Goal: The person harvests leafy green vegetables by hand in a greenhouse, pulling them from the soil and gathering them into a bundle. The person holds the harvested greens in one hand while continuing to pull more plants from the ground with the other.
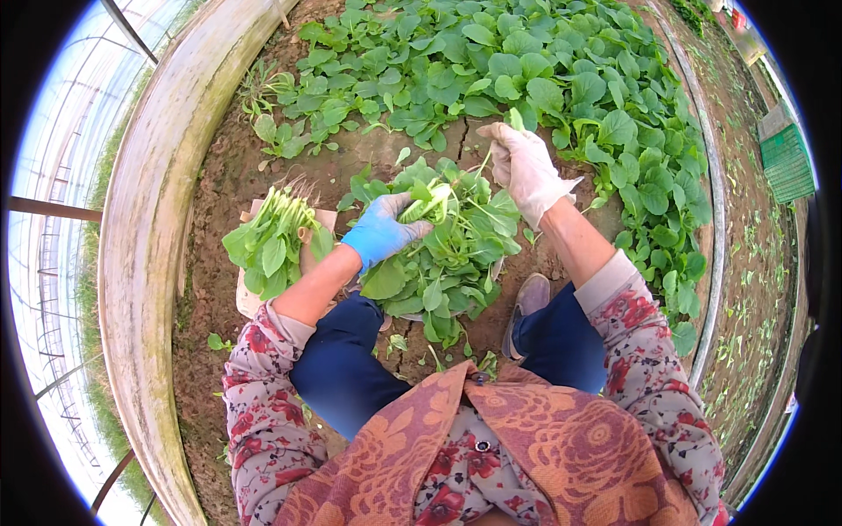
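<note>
My left hand (385,230), in a blue glove, grips a small leafy green plant (431,200) by its pale stems. My right hand (523,164), in a thin whitish glove, is raised to the right of it, with fingers pinched on a green leaf (516,119) whose tip shows past them. Below both hands, between my feet, a heap of loose leafy greens (441,276) almost hides a container with a pale rim. Left of my left hand, a bunch of greens (273,240) with thin roots pointing away from me lies on a pale box-like support (248,296).
A dense bed of growing greens (500,66) spreads ahead and to the right. A weathered pale board (148,217) curves along the left, beside the plastic greenhouse wall (52,263). A grey pipe (714,191) runs along the right. Farther right stands a green crate (786,161).
</note>
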Demonstrator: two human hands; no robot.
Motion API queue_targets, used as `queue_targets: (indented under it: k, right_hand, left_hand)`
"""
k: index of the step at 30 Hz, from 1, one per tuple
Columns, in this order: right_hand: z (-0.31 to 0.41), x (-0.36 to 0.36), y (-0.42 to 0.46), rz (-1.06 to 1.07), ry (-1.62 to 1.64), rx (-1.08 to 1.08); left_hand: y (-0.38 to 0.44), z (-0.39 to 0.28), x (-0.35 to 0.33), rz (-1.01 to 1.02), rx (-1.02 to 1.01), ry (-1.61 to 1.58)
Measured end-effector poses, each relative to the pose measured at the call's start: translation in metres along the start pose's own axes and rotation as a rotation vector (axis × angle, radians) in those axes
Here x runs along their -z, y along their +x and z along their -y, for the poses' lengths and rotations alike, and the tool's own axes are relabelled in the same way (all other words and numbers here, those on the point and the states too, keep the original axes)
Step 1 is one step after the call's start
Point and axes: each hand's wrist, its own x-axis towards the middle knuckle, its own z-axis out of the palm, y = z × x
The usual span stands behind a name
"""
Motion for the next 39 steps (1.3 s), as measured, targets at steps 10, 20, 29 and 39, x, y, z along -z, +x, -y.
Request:
queue_targets:
  k: [10, 20, 29, 39]
  right_hand:
    - [-0.003, -0.033, -0.03, 0.686, -0.444, -0.196]
    - [-0.032, -0.023, -0.015, 0.479, -0.638, -0.095]
    - [-0.045, -0.007, -0.003, 0.263, -0.831, 0.136]
    - [-0.04, -0.032, -0.018, 0.334, -0.565, -0.033]
  left_hand:
    - [-0.006, -0.007, 0.021, 0.526, 0.183, -0.284]
    - [-0.002, 0.01, 0.031, 0.456, 0.275, -0.373]
    - [0.004, 0.012, 0.029, 0.162, 0.025, -0.128]
    - [-0.005, 0.013, 0.023, -0.14, -0.275, 0.738]
